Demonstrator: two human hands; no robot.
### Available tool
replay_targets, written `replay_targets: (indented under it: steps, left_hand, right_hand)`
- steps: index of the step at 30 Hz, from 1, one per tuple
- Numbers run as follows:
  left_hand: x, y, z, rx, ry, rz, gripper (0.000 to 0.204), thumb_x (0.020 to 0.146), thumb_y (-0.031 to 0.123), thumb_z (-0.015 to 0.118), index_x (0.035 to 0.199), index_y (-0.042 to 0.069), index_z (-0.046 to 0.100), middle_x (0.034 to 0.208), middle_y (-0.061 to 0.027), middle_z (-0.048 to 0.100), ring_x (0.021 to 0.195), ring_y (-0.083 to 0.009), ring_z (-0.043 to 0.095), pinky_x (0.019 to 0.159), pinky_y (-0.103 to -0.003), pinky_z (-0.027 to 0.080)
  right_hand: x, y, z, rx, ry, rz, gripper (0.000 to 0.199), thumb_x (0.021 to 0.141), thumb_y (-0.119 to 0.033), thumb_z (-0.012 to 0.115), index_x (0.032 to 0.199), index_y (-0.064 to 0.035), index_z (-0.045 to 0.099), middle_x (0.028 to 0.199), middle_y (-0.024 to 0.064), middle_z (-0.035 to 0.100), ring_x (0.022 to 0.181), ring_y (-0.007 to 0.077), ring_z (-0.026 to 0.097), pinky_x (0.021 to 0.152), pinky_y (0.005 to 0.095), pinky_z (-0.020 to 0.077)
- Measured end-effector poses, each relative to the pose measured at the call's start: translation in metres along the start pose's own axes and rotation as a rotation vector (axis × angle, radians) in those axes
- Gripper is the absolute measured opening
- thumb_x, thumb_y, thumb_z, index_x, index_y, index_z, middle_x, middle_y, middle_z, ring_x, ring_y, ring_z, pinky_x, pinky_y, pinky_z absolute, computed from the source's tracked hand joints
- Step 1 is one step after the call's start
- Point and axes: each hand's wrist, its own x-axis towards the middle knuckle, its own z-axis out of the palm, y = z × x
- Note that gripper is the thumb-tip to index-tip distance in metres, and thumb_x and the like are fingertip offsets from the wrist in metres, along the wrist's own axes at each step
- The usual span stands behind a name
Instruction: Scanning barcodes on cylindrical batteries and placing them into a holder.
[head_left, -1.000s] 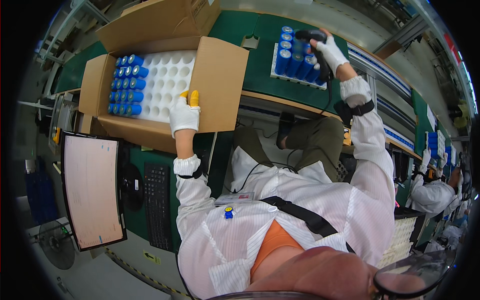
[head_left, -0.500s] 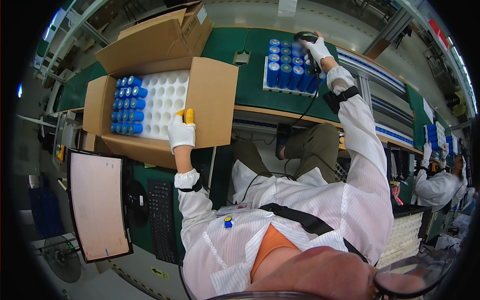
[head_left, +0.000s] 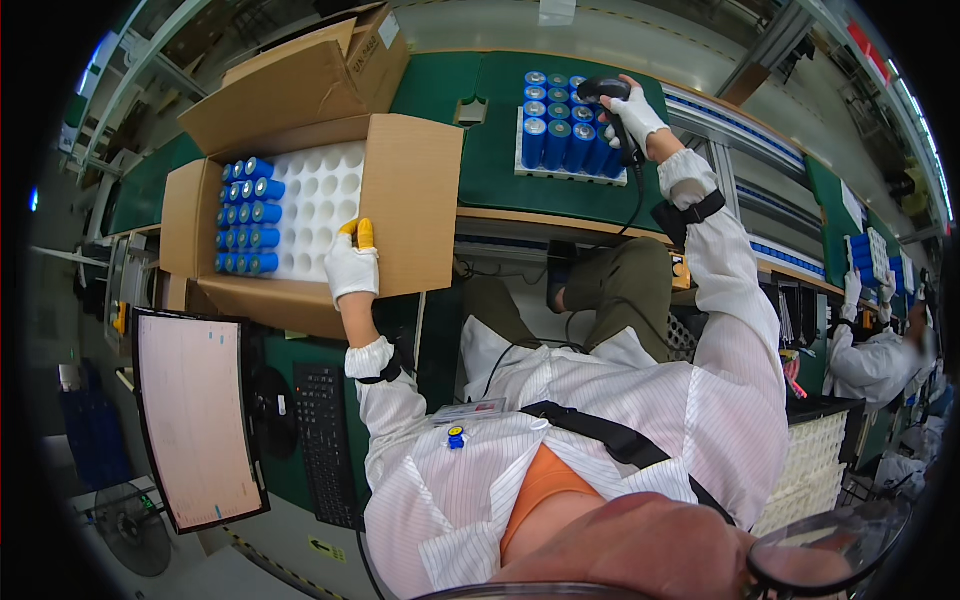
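My left hand (head_left: pixel 352 268), in a white glove with yellow fingertips, rests on the front edge of an open cardboard box (head_left: pixel 415 200). Inside the box a white cell tray (head_left: pixel 325 205) holds blue cylindrical cells (head_left: pixel 248 218) along its left side. My right hand (head_left: pixel 632 117), also gloved, grips a black handheld scanner (head_left: pixel 603 92) above a smaller white tray of upright blue cells (head_left: pixel 558 140) on the green bench (head_left: pixel 490 165). The scanner's cable runs down past my wrist.
A monitor (head_left: pixel 195 420) and a black keyboard (head_left: pixel 322 440) sit at lower left. Another person in white (head_left: pixel 880 360) works at far right beside more blue cells (head_left: pixel 862 250). A conveyor rail (head_left: pixel 740 120) runs behind the bench.
My right hand has carried the scanner left, over the small tray of cells. The view has shifted slightly. My left hand stays on the box edge.
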Motion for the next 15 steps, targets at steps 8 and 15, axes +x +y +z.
replay_targets:
  steps: [8,15]
  left_hand:
    - [0.0,0.0,-0.003,0.0,-0.021,-0.029,0.034,0.096,0.03,0.065,0.112,0.0,0.069,0.088,-0.0185,0.072,0.075,-0.0261,0.068,0.07,-0.036,0.052]
    - [-0.001,-0.005,0.0,-0.037,0.002,-0.032,0.033,0.096,0.029,0.065,0.112,0.001,0.069,0.089,-0.0189,0.071,0.075,-0.0253,0.067,0.071,-0.035,0.052]
  right_hand:
    - [-0.008,-0.007,0.0,0.002,-0.003,-0.004,0.075,0.094,-0.017,0.061,0.153,-0.0212,0.014,0.082,0.0106,0.061,0.053,0.0174,0.057,0.044,0.0322,0.0503]
    - [-0.021,-0.007,-0.005,-0.033,-0.056,0.047,0.075,0.094,-0.018,0.061,0.153,-0.0216,0.015,0.081,0.0099,0.062,0.052,0.0162,0.057,0.044,0.0311,0.05]
